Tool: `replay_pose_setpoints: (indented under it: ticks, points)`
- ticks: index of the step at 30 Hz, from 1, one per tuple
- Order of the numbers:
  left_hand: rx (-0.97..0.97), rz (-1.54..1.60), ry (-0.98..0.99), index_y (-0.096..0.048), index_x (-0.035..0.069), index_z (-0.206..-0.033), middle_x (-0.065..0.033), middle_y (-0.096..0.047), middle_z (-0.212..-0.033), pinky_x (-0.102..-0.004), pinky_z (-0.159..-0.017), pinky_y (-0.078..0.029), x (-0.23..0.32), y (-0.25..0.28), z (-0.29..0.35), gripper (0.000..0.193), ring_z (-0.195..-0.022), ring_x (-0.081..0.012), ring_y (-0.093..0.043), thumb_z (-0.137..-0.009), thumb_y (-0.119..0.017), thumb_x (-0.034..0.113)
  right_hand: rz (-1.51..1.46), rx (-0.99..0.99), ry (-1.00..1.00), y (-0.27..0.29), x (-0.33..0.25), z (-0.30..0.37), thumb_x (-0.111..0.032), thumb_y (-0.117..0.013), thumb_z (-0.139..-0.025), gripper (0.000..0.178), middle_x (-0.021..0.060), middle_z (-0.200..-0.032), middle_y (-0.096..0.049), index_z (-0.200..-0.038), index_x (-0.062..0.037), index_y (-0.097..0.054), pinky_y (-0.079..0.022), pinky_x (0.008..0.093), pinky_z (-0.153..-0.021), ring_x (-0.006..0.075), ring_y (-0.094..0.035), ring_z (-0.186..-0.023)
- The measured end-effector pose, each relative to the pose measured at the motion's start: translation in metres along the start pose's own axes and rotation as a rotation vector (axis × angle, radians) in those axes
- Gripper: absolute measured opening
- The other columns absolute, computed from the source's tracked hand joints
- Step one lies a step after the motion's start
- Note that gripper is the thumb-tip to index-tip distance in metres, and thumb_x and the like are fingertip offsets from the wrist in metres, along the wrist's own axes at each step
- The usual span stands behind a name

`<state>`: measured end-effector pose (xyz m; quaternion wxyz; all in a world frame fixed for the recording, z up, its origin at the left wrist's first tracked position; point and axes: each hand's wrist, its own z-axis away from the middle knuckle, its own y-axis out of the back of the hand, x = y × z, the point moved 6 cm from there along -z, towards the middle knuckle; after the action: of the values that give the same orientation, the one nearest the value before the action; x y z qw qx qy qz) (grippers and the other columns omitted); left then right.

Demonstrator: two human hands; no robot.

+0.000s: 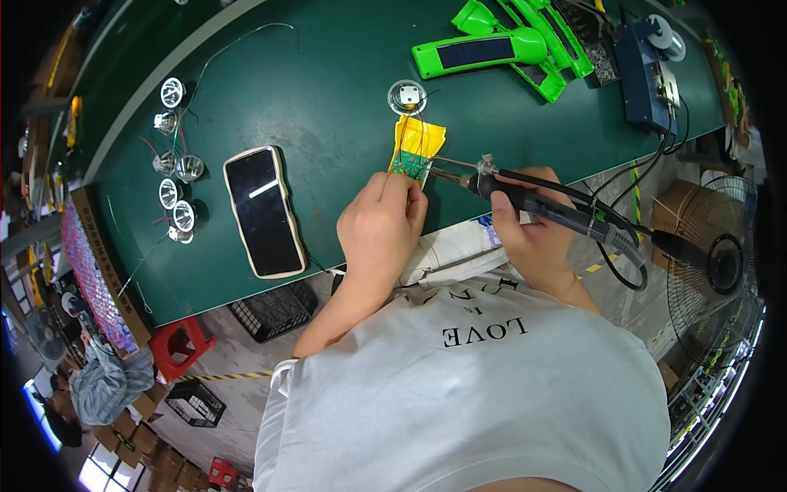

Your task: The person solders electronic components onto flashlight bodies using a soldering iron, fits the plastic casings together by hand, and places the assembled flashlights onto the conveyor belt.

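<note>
Before me, the fingers of the left hand (377, 223) pinch the small green circuit board (409, 164), on its yellow sheet (424, 136), at six o'clock, apparently steadying it; those of the right hand (534, 248) wrap the black-handled soldering iron (525, 201), angled from four o'clock.

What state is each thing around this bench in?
Left hand: fingers closed on circuit board
Right hand: closed around soldering iron
Soldering iron: tip near circuit board
Circuit board: wires attached
Phone: face up, screen dark
Green casings: piled, overlapping
Fan: cannot tell whether spinning
</note>
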<state>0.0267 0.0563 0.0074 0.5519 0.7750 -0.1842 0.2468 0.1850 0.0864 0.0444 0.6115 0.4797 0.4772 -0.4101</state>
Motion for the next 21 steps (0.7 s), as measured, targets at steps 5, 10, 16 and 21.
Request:
replay_pose_setpoints:
  ticks: [5,10,16,21]
  points:
    - [-0.014,0.009,-0.002,-0.056,0.008,-0.070,-0.0033,-0.053,-0.062,-0.0280,-0.045,-0.042,0.001,0.000,0.001,0.013,-0.049,-0.0180,-0.053,-0.065,-0.067,0.004,0.025,-0.006,-0.010,-0.003,0.002,-0.001,0.001,-0.060,-0.076,0.022,0.0054,-0.089,-0.058,-0.097,0.0015,-0.054,-0.044,0.0173,-0.063,0.0076,-0.053,-0.081]
    - [-0.019,0.018,0.000,-0.056,0.007,-0.071,-0.0034,-0.054,-0.064,-0.0281,-0.046,-0.043,0.001,-0.001,0.001,0.014,-0.051,-0.0180,-0.055,-0.065,-0.068,0.005,0.074,-0.035,0.038,-0.006,-0.005,-0.002,0.000,-0.060,-0.076,0.023,0.0045,-0.087,-0.059,-0.098,0.0010,-0.054,-0.042,0.0160,-0.058,0.0052,-0.051,-0.074]
    - [-0.009,0.027,-0.003,-0.056,0.007,-0.072,-0.0032,-0.054,-0.064,-0.0280,-0.045,-0.043,0.001,-0.001,0.002,0.014,-0.051,-0.0177,-0.055,-0.065,-0.068,0.004,0.059,-0.022,0.029,-0.008,-0.008,-0.002,-0.001,-0.061,-0.077,0.023,0.0042,-0.085,-0.059,-0.099,0.0010,-0.053,-0.041,0.0155,-0.055,0.0041,-0.050,-0.070]
    - [-0.006,0.020,0.002,-0.055,0.007,-0.071,-0.0029,-0.053,-0.064,-0.0283,-0.045,-0.043,0.001,0.000,0.001,0.014,-0.051,-0.0176,-0.054,-0.065,-0.068,0.005,0.097,-0.014,0.019,-0.008,-0.008,-0.002,-0.002,-0.061,-0.077,0.022,0.0046,-0.085,-0.059,-0.098,0.0016,-0.053,-0.040,0.0156,-0.055,0.0041,-0.050,-0.070]
